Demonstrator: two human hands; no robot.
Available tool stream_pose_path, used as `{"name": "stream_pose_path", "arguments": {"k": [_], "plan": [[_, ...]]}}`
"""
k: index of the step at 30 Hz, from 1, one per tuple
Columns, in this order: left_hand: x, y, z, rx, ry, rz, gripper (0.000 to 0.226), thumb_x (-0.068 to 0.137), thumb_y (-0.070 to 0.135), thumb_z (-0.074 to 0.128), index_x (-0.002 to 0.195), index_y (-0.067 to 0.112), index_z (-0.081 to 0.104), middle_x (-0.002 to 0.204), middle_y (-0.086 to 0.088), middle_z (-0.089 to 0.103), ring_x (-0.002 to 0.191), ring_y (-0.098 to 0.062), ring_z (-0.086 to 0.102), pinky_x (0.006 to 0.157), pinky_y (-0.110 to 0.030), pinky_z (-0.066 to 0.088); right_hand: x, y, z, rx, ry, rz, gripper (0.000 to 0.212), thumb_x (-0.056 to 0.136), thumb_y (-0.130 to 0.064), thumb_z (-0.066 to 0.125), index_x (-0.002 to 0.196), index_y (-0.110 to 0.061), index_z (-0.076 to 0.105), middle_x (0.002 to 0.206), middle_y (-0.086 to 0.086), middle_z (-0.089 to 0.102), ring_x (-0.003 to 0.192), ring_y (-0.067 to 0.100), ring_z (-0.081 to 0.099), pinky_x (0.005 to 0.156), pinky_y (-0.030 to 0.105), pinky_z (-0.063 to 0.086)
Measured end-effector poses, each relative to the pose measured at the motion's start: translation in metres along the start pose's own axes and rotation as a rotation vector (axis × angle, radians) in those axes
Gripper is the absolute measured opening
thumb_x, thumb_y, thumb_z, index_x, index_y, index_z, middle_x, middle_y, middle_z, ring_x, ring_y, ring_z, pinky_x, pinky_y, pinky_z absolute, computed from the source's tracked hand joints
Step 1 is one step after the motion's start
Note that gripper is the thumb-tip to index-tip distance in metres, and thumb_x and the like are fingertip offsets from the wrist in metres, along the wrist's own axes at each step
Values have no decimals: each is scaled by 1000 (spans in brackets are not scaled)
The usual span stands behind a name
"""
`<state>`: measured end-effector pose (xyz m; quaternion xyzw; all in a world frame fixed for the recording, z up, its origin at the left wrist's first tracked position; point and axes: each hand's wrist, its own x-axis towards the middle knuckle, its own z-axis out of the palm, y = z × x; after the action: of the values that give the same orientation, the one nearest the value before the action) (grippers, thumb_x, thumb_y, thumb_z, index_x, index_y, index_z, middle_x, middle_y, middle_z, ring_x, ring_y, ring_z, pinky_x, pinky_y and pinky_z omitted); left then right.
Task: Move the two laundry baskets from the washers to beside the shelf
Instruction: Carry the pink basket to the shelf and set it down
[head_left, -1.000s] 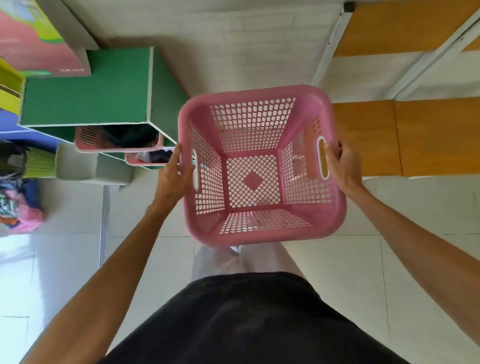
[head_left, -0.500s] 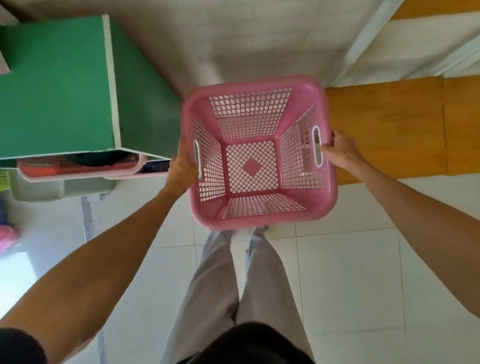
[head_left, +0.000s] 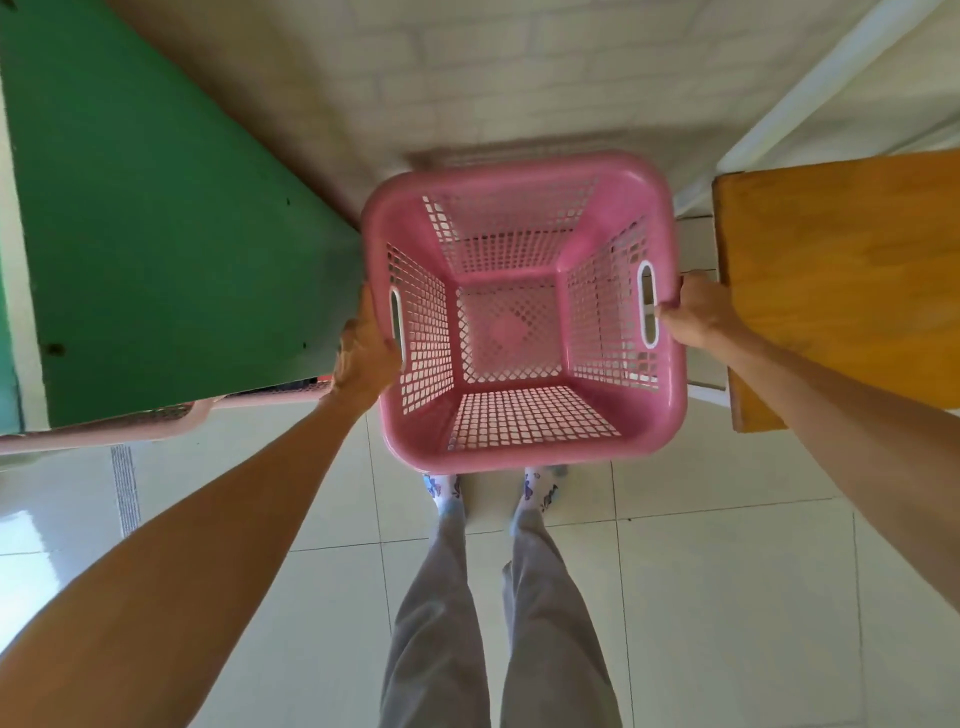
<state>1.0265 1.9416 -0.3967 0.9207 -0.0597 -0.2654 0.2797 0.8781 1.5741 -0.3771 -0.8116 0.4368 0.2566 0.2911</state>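
An empty pink plastic laundry basket (head_left: 519, 441) with lattice walls and white-rimmed handle slots hangs low in front of me, between a green cabinet and a shelf with orange wooden boards (head_left: 841, 280). My left hand (head_left: 363, 353) grips its left rim at the handle slot. My right hand (head_left: 693, 312) grips the right rim at the other slot. The basket's bottom is close to the floor by the wall; whether it touches the floor is unclear.
The green cabinet (head_left: 156, 234) stands at the left, with pink basket rims (head_left: 104, 423) poking out under its lower edge. A white shelf post (head_left: 810, 88) rises at the right. My feet (head_left: 488, 493) stand on pale floor tiles just behind the basket.
I have bent further forward and lowered the basket toward the floor, into the gap between the green cabinet and the orange shelf. Both hands keep their hold.
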Motion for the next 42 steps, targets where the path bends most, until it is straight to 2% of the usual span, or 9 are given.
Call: {"name": "stream_pose_path", "arguments": {"k": [11,15,22,25,27,30,32,34,42], "plan": [[12,-8,11,-7,-36,-66,86,88,8,58,152,38,10,106,-15,58,79,-32,67,56,-51,60,25,9,10,-63,34,-18,28,94,-14,59,119,-1,57,100,16,68,66,23,63,46,22,46],[0,-1,6,51,-71,-85,81,92,14,60,154,31,11,117,-19,52,89,-35,64,67,-55,60,21,11,11,-81,51,-36,30,94,-18,61,120,-3,55,100,14,68,67,24,65,48,24,51],[-44,56,-51,117,-143,-125,85,94,30,64,157,14,10,155,-20,30,136,-42,40,103,-51,41,-56,-11,-28,45,2,-46,33,95,-29,59,123,-11,52,107,11,69,74,24,70,50,27,55],[-94,112,-103,98,-184,-79,74,94,19,65,153,4,24,150,-22,41,136,-38,42,101,-38,39,-132,-27,-64,93,-14,-4,61,97,-43,52,144,-9,34,124,19,63,90,33,69,52,24,48],[-130,149,-144,124,-240,-50,68,94,19,64,150,4,30,140,-23,51,127,-38,52,92,-35,43,-193,-41,-91,113,-30,12,93,83,-70,42,150,-7,25,140,19,52,112,36,63,72,34,53],[-159,171,-183,198,-294,59,85,81,60,59,151,25,25,130,-13,58,113,-37,63,91,-43,52,-273,-42,-121,199,3,-14,131,48,-90,13,147,-6,34,137,16,55,116,32,60,79,30,46],[-162,184,-201,286,-363,175,92,79,67,55,153,30,17,138,-14,53,118,-39,60,95,-58,51,-323,-41,-133,223,59,-27,101,75,-78,24,141,-4,41,135,16,56,119,32,58,85,29,44],[-176,217,-226,448,-430,325,86,89,51,60,156,23,14,147,-18,44,126,-41,53,101,-62,45,-356,-27,-131,197,112,-45,60,98,-46,43,143,-6,39,138,16,54,123,32,56,95,35,45],[-173,280,-211,868,-482,715,95,84,78,37,157,24,9,151,-12,45,135,-35,46,103,-58,45,-431,56,-116,178,206,188,68,100,-51,35,152,-10,22,150,19,37,137,35,39,108,45,36]]}}
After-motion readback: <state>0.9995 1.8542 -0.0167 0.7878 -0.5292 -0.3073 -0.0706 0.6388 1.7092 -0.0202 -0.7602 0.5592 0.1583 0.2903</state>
